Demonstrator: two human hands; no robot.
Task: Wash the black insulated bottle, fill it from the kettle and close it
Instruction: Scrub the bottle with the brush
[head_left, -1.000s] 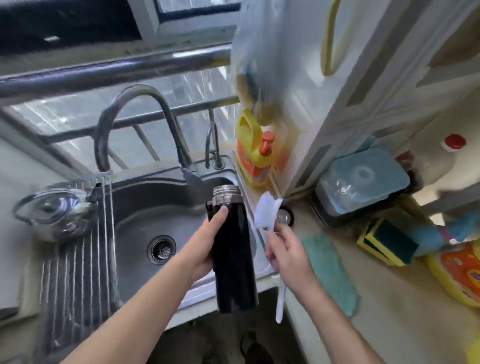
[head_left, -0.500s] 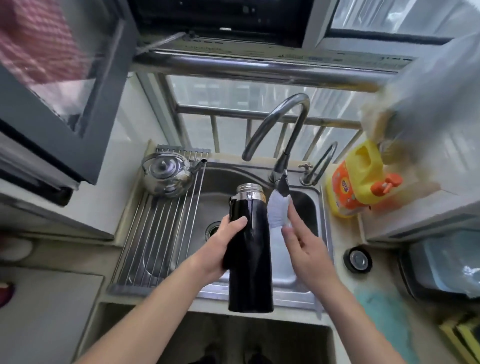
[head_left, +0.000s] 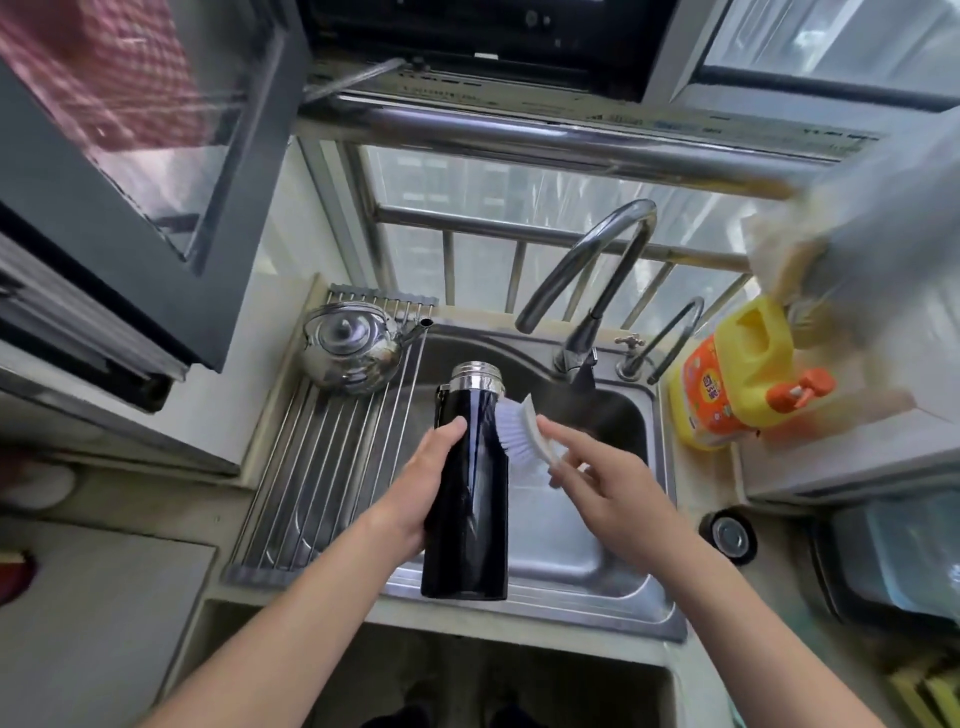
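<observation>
While the left hand (head_left: 418, 499) grips the black bottle (head_left: 472, 545) upright, right hand (head_left: 618, 491) pinches white brush (head_left: 535, 434), bristles against its side

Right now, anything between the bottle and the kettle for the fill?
Nothing visible. The left hand holds the black bottle over the sink. The kettle sits on the drying rack left of it, spout toward the bottle, only rack bars between. The right hand holds the brush against the bottle's opposite side.
</observation>
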